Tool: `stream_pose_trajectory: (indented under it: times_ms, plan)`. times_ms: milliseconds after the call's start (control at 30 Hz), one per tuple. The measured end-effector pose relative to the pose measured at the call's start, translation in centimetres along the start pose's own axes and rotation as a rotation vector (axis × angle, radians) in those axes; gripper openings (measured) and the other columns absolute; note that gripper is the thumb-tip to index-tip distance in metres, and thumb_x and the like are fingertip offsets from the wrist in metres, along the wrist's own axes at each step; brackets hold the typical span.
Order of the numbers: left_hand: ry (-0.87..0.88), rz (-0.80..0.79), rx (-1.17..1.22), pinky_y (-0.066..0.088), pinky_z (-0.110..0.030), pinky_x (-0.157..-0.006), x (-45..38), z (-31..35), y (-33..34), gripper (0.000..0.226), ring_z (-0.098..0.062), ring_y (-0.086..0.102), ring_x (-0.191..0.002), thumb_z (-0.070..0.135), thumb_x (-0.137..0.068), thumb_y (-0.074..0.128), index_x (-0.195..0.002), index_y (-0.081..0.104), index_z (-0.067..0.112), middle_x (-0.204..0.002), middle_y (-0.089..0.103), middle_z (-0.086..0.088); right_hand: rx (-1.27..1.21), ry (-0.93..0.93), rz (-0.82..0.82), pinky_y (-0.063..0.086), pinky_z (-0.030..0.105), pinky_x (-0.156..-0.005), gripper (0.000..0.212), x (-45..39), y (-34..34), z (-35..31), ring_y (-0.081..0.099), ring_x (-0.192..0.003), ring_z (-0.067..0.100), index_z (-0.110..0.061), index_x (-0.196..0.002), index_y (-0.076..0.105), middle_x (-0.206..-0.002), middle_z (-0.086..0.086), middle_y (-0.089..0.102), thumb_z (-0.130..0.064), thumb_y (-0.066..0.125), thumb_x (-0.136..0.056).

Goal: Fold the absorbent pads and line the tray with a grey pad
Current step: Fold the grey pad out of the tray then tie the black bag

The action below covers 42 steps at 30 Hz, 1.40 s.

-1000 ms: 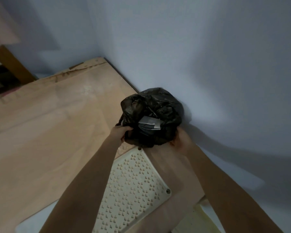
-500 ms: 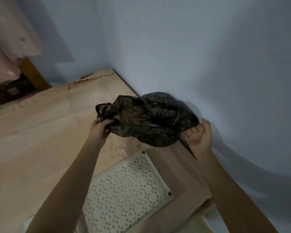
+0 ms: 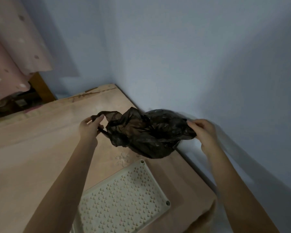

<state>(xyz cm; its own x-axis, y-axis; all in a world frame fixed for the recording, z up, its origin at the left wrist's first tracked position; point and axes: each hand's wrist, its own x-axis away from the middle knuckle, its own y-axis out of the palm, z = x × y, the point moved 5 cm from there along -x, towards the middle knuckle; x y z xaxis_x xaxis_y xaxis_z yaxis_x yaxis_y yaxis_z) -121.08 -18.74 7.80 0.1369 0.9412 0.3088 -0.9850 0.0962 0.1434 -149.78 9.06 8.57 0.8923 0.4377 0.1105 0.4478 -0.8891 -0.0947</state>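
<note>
A crumpled black plastic bag (image 3: 149,132) hangs above the table's far right corner, stretched between both hands. My left hand (image 3: 89,128) pinches one thin handle loop at the bag's left end. My right hand (image 3: 203,133) grips the bag's right edge. What the bag holds is hidden; no pad shows. Below the bag, a cream perforated tray (image 3: 124,195) lies flat on the table with nothing on it.
The table (image 3: 32,157) wears a peach cloth and stands in a corner of blue walls (image 3: 191,64). A pink dotted curtain (image 3: 10,56) hangs at the far left above a wooden frame. The table's right edge runs close to the wall.
The bag has been pulled wider and lifted, my hands moving apart. My right hand went from cupping the bag's side to gripping its edge. The grey pad seen in the bag earlier is out of sight.
</note>
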Motion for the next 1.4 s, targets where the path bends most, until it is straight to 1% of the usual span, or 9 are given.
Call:
stream_pose_trajectory:
  times_ms: [167,333,500,600,733,900,1067,1200,1400]
  plan:
    - [0.222,0.014,-0.274,0.049,-0.027,-0.055,0.7,3.3,0.2,0.007,-0.02,0.058,-0.056,0.004,-0.088,0.059,-0.093,0.061,0.0,-0.062,0.059,-0.01,0.233,-0.232,0.057,0.044,0.019,-0.064,0.018,1.1,-1.4,-4.8,0.057,-0.075,0.009,-0.014,-0.085,0.056,-0.089,0.005,0.062,-0.003,0.069,-0.08]
    - [0.346,0.019,-0.197,0.052,-0.027,-0.061,1.1,6.3,0.1,0.008,-0.016,0.059,-0.069,0.005,-0.09,0.054,-0.093,0.06,0.008,-0.077,0.062,-0.007,0.551,-0.409,0.152,0.048,0.032,-0.079,0.029,2.5,-2.5,-9.2,0.059,-0.088,0.02,-0.007,-0.113,0.06,-0.103,0.005,0.062,-0.005,0.063,-0.085]
    - [0.425,-0.057,-0.117,0.05,-0.025,-0.074,2.4,8.5,0.7,0.014,-0.017,0.059,-0.079,0.009,-0.087,0.055,-0.081,0.067,0.013,-0.076,0.064,0.0,0.707,-0.6,0.214,0.045,0.029,-0.071,0.015,3.3,-2.6,-12.9,0.06,-0.08,0.027,-0.001,-0.098,0.067,-0.091,0.016,0.066,-0.01,0.062,-0.086]
    - [0.426,-0.218,-0.07,0.043,-0.022,-0.089,3.7,9.5,2.2,0.021,-0.012,0.059,-0.1,0.008,-0.086,0.055,-0.097,0.073,0.016,-0.098,0.069,0.002,0.639,-0.575,0.157,0.039,0.029,-0.059,0.021,3.3,-2.1,-13.6,0.052,-0.063,0.021,-0.003,-0.072,0.058,-0.067,0.008,0.058,-0.018,0.062,-0.088]
    - [0.505,-0.523,-0.111,0.043,-0.035,-0.102,6.8,10.4,5.7,0.023,-0.023,0.061,-0.108,0.002,-0.089,0.051,-0.105,0.065,-0.007,-0.108,0.068,-0.017,0.276,-0.529,-0.005,0.039,0.028,-0.064,0.021,3.5,-0.2,-13.8,0.051,-0.064,0.009,0.004,-0.076,0.059,-0.066,-0.001,0.057,-0.014,0.057,-0.088]
    - [0.469,-0.796,-0.107,0.054,-0.023,-0.075,10.7,9.7,10.4,0.017,-0.017,0.068,-0.078,-0.007,-0.09,0.051,-0.106,0.052,-0.007,-0.092,0.061,-0.019,-0.23,-0.429,-0.37,0.056,0.032,-0.072,0.028,3.9,4.0,-13.8,0.072,-0.089,0.025,-0.024,-0.059,0.042,-0.079,0.018,0.069,-0.019,0.049,-0.086]
    - [0.438,-0.848,-0.222,0.055,-0.025,-0.074,11.8,8.0,12.9,0.022,-0.014,0.065,-0.071,0.0,-0.093,0.05,-0.109,0.057,0.013,-0.094,0.065,-0.004,-0.259,-0.349,-0.57,0.055,0.036,-0.085,0.011,3.2,6.8,-12.3,0.066,-0.068,0.027,-0.021,-0.088,0.061,-0.062,0.009,0.063,-0.026,0.055,-0.081]
    - [0.456,-0.864,-0.224,0.05,-0.019,-0.067,12.0,6.9,13.6,0.021,-0.008,0.06,-0.067,0.014,-0.098,0.046,-0.105,0.063,0.023,-0.078,0.067,0.001,0.01,-0.334,-0.644,0.056,0.031,-0.073,0.036,2.7,7.3,-11.0,0.068,-0.076,0.025,-0.042,-0.12,0.053,-0.089,0.004,0.069,-0.027,0.046,-0.087]
    - [0.455,-0.888,-0.19,0.05,-0.019,-0.063,12.0,5.4,14.0,0.02,-0.007,0.057,-0.062,0.005,-0.095,0.051,-0.097,0.067,0.016,-0.081,0.061,0.001,0.034,-0.211,-0.466,0.037,0.02,-0.042,0.01,1.9,7.3,-8.4,0.039,-0.042,0.005,-0.014,-0.102,0.039,-0.061,-0.003,0.053,-0.016,0.048,-0.097]
